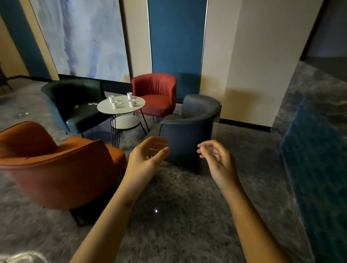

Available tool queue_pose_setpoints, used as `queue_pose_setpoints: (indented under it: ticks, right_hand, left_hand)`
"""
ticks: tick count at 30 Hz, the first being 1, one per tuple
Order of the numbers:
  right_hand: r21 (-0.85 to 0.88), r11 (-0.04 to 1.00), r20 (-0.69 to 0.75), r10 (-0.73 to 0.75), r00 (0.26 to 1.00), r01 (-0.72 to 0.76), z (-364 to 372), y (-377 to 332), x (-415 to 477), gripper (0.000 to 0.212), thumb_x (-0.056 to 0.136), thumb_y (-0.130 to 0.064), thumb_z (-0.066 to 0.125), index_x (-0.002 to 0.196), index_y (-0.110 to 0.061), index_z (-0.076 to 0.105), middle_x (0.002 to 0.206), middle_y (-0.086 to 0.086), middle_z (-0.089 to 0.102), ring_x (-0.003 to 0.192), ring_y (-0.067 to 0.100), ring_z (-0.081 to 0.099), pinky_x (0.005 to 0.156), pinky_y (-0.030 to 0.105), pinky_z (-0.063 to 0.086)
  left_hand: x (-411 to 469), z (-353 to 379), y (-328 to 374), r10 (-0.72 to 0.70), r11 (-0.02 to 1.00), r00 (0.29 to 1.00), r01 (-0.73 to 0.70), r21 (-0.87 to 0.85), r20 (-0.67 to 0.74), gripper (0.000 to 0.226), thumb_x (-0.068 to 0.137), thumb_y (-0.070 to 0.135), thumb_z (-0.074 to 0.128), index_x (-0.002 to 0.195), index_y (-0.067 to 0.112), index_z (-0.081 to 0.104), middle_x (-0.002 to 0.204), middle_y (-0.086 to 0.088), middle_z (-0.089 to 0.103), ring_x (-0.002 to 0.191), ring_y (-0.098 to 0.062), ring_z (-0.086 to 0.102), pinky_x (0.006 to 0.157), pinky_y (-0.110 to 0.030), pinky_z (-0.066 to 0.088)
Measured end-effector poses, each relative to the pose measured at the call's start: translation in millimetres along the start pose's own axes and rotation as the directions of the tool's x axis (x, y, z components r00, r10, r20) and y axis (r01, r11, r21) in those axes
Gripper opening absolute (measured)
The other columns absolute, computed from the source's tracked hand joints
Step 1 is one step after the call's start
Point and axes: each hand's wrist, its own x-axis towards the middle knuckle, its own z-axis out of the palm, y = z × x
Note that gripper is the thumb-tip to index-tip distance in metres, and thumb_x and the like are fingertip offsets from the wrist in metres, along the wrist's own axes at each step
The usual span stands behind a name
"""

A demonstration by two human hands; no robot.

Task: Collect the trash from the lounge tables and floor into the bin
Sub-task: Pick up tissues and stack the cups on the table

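Facing the seating group, both arms out in front, nothing carried

- left hand [147, 156]: fingers loosely curled, thumb apart, grasping nothing; hangs in the air beside the orange chair [48, 161]
- right hand [217, 159]: fingers relaxed and slightly blurred, also empty; in front of the blue-grey chair [188, 132]
- round table [123, 111]: stands between the green chair [71, 95] and the red chair [154, 90], well apart from both hands. Four white cups [116, 104] upright on top; contents cannot be told. Lower shelf [127, 122] looks bare
- candidate trash: small white scraps [92, 103] on the green chair's seat, and a pale patch [22, 114] on the carpet far left, too small to identify
- pale shiny shape [18, 257] at the bottom-left edge, blurred; cannot tell what it is
- bin: not in view

Judgement: the step in hand is the approach to a table, with collecting here not yet begun. Progress on the whole task cannot be read from this view.

Next move calls for closing in on the table past the orange chair, then deciding whether the cups count as trash or crockery. Light scraps need a fingertip pinch, one hand kept free to gather. The bin has to be located before anything is dropped
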Motion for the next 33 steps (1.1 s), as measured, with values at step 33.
queue_pose_setpoints:
  ticks: [33]
  right_hand:
    - [0.128,0.989,0.357,-0.115,0.927,0.073,111,188,428,0.016,0.089,-0.013,0.057,0.085,-0.029,0.059,0.082,-0.007,0.065,0.08,0.006,0.063,0.076,0.032,0.051]
  left_hand:
    - [381,1,-143,-0.024,0.998,0.896,0.044,0.035,-0.444,0.013,0.076,0.039,0.063,0.086,0.043,0.07,0.089,0.004,0.072,0.087,-0.012,0.068,0.072,-0.023,0.049]
